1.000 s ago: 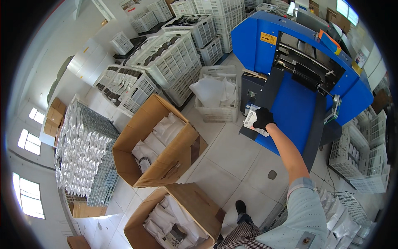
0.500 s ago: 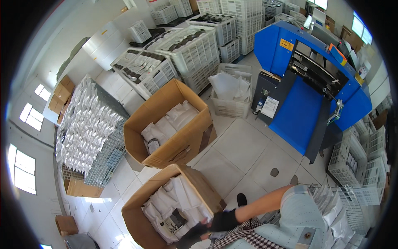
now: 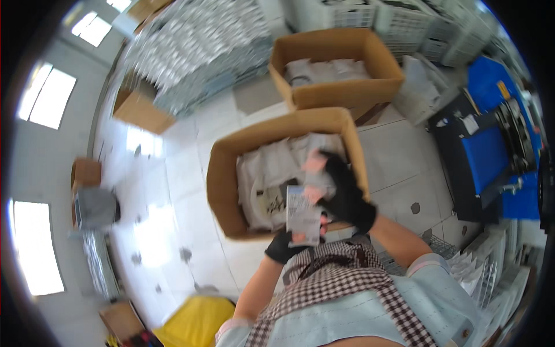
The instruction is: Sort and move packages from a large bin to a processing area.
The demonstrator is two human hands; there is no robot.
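Observation:
My left hand (image 3: 289,244), in a black fingerless glove, is closed on the lower end of a white printed label sheet (image 3: 302,214). The sheet is upright in front of me, over the near edge of an open cardboard box (image 3: 219,196). My right hand (image 3: 347,194), gloved the same way, reaches over the box beside the sheet's upper end. Its fingertips are smeared by motion, and I cannot tell whether they grip anything. White pouches (image 3: 260,168) fill the box. On them lies a flat pack with dark print (image 3: 270,200), partly covered by the sheet.
Behind stands a second cardboard box (image 3: 341,95) with white pouches. Silvery pouches (image 3: 196,46) are stacked at the far left. A blue and black machine (image 3: 480,156) is at right, near white crates (image 3: 404,23). Something yellow (image 3: 193,324) lies at lower left.
My view has swung, so the boxes now appear higher and farther right. Both hands have come up over the near box, and the label sheet now shows in my left hand.

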